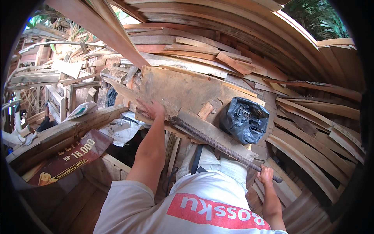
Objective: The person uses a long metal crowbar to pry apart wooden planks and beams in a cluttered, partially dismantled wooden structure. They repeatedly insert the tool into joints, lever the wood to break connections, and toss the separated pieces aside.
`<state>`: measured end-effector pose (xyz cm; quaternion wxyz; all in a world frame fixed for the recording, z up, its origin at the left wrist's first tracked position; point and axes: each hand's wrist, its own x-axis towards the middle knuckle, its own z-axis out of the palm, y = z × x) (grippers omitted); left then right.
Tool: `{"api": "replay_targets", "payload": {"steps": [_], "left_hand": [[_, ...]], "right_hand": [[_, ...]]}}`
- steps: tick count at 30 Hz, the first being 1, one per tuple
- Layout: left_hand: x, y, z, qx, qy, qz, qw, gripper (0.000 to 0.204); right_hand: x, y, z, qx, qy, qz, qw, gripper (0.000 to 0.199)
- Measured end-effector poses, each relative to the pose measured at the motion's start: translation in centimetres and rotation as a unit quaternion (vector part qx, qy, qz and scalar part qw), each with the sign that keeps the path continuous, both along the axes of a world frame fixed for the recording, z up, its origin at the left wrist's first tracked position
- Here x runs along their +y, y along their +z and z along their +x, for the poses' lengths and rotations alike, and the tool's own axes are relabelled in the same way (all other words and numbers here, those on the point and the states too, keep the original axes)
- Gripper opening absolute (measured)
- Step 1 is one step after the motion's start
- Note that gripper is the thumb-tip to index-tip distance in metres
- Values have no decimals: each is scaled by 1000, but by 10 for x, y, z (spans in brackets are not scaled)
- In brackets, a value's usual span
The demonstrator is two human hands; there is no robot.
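My left hand point(152, 110) lies flat with its fingers stretched out, pressed on a narrow plank point(122, 90) at the near left edge of a wide, worn wooden board point(175, 87). The fingers of my right hand point(265, 174) are wrapped round the lower right end of a ribbed steel bar point(218, 142). This bar slants up to the left across my lap, and its far end rests by the board's near edge. Beside the bar lies another pale plank point(206, 124), its right end splintered. A small wood block point(206, 110) sits on the board.
A black plastic bag point(249, 119) with small dark pieces, perhaps nails, stands on the board's right. Stacked planks point(307, 156) line the right and far sides. To the left are a thick beam point(74, 128), a dark red printed banner point(74, 156) and piled scrap wood.
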<state>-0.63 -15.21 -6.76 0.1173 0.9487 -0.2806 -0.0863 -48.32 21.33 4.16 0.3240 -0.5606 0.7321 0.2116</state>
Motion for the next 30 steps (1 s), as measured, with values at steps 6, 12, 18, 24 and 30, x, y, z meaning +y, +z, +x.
{"api": "replay_targets", "payload": {"steps": [6, 12, 18, 24, 30], "left_hand": [[-3, 10, -4, 42, 6, 41, 998, 76], [0, -6, 8, 14, 3, 49, 999, 78], [-5, -3, 1, 10, 9, 16, 1000, 80], [3, -25, 16, -5, -28, -28, 999, 78], [4, -12, 6, -9, -38, -4, 999, 81]], "right_hand": [[-8, 9, 2, 13, -3, -8, 1000, 21], [4, 7, -1, 15, 3, -1, 1000, 21], [-1, -4, -3, 14, 3, -7, 1000, 23], [-2, 34, 8, -4, -27, -15, 999, 24], [-16, 95, 30, 47, -49, 30, 997, 19]]}}
